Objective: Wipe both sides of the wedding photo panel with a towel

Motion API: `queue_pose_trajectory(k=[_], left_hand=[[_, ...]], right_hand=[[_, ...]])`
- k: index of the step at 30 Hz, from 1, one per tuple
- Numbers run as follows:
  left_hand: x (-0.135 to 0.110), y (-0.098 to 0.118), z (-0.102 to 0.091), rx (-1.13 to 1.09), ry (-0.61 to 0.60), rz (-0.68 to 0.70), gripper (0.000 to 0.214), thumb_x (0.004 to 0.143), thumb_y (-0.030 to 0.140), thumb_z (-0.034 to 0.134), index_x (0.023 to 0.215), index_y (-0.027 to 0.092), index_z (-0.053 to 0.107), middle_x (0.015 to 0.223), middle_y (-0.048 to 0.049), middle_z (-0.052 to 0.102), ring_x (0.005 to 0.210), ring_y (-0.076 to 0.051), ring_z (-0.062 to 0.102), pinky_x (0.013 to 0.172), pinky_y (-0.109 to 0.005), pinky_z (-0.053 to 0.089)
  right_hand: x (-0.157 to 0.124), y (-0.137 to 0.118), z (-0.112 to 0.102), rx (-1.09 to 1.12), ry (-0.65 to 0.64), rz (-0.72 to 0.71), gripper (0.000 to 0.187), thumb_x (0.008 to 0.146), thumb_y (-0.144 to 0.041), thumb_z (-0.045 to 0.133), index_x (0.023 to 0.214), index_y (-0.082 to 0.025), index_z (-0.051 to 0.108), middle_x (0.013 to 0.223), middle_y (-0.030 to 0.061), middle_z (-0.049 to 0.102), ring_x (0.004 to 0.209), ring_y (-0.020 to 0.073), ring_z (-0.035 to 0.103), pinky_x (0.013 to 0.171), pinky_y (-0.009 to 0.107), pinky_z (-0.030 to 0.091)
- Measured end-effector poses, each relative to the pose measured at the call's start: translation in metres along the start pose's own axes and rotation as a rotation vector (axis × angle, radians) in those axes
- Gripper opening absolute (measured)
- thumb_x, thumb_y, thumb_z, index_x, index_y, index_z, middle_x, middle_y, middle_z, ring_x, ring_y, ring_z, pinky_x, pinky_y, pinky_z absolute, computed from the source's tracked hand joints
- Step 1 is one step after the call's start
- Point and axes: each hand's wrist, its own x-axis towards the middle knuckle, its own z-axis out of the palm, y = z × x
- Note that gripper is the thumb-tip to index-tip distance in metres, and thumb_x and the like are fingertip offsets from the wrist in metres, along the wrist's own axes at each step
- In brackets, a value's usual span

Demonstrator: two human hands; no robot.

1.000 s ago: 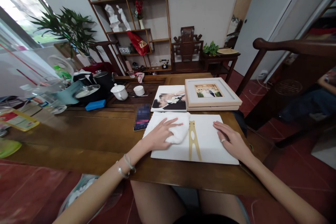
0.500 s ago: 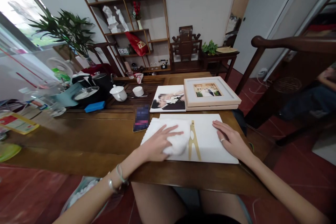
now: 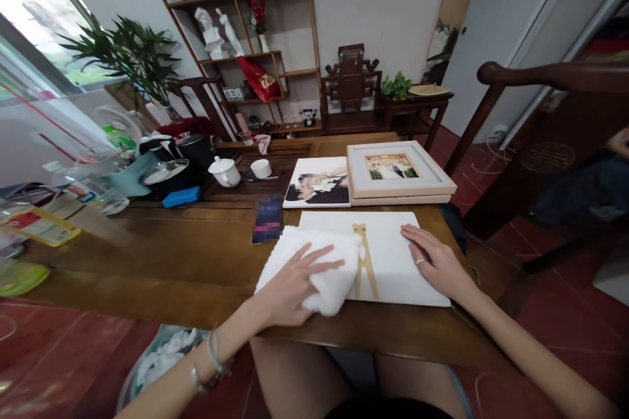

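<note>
A white board (image 3: 393,262) with a gold stand-shaped mark (image 3: 364,260) lies flat near the front edge of the wooden table (image 3: 162,255). My left hand (image 3: 289,281) presses flat, fingers spread, on a white cloth (image 3: 324,262) that covers the board's left part. My right hand (image 3: 435,262), with a ring on one finger, rests flat and open on the board's right side. Just behind the board lie a photo print (image 3: 318,183) and a light wooden picture frame (image 3: 398,170) stacked on another.
A phone (image 3: 268,218) lies left of the cloth. Farther left stand a white teapot (image 3: 225,172), a cup (image 3: 260,168), black pots (image 3: 170,173), a blue sponge (image 3: 181,196) and clutter. A dark wooden chair back (image 3: 540,72) rises at right, with another person partly seen behind it.
My left hand has dragged the cloth toward me and to the left, down to the board's near-left corner. My right hand has stayed on the board's right side.
</note>
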Motion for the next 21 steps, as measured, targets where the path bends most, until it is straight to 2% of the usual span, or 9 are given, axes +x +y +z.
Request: queue_pose_trajectory(k=[3,6,11,15,18,21], left_hand=[[-0.015,0.019,-0.001,-0.032,-0.036,0.025,0.041,0.062,0.017,0.056,0.100,0.024,0.070,0.153,0.0055,0.028,0.145,-0.031,0.010,0.118,-0.052,0.000],[-0.015,0.017,-0.004,-0.043,-0.050,0.008,0.048,0.065,0.017,0.056,0.111,0.024,0.066,0.152,0.0024,0.032,0.145,-0.030,0.012,0.118,-0.051,0.005],[0.020,-0.025,-0.007,0.018,0.006,-0.049,0.027,0.072,0.014,0.055,0.092,0.022,0.071,0.151,0.0015,0.033,0.144,-0.028,0.016,0.117,-0.050,0.012],[0.049,-0.052,-0.005,0.081,0.065,-0.118,0.021,0.080,0.018,0.054,0.092,0.017,0.070,0.154,-0.0023,0.027,0.144,-0.028,0.016,0.115,-0.052,0.015],[0.053,-0.047,-0.005,0.119,0.043,-0.130,0.019,0.079,0.018,0.055,0.089,0.017,0.071,0.154,-0.0021,0.027,0.144,-0.029,0.014,0.115,-0.054,0.014],[0.036,-0.021,-0.004,0.121,-0.007,-0.109,0.018,0.074,0.016,0.058,0.085,0.019,0.072,0.155,0.0004,0.025,0.145,-0.030,0.011,0.116,-0.054,0.012]], right_hand=[[0.000,0.000,0.000,-0.006,-0.007,0.004,0.035,0.089,-0.024,0.046,0.119,-0.021,0.063,0.129,0.0105,0.062,0.124,0.0265,0.054,0.107,0.052,0.042],[0.000,0.001,0.000,-0.002,-0.005,0.007,0.035,0.088,-0.024,0.047,0.120,-0.022,0.063,0.128,0.0090,0.062,0.124,0.0266,0.054,0.107,0.053,0.042],[0.000,0.002,0.000,0.009,0.011,-0.006,0.035,0.088,-0.024,0.046,0.119,-0.023,0.064,0.127,0.0089,0.063,0.123,0.0264,0.055,0.107,0.052,0.042],[0.000,0.000,0.000,-0.001,-0.001,-0.004,0.035,0.089,-0.024,0.045,0.119,-0.022,0.063,0.127,0.0097,0.063,0.124,0.0258,0.054,0.107,0.052,0.042],[0.000,0.000,-0.001,-0.002,-0.009,-0.003,0.035,0.089,-0.025,0.045,0.119,-0.020,0.063,0.128,0.0105,0.063,0.124,0.0263,0.054,0.108,0.052,0.041],[0.000,0.000,-0.001,-0.007,-0.007,0.003,0.035,0.089,-0.025,0.045,0.119,-0.020,0.063,0.128,0.0104,0.062,0.124,0.0266,0.054,0.108,0.053,0.041]])
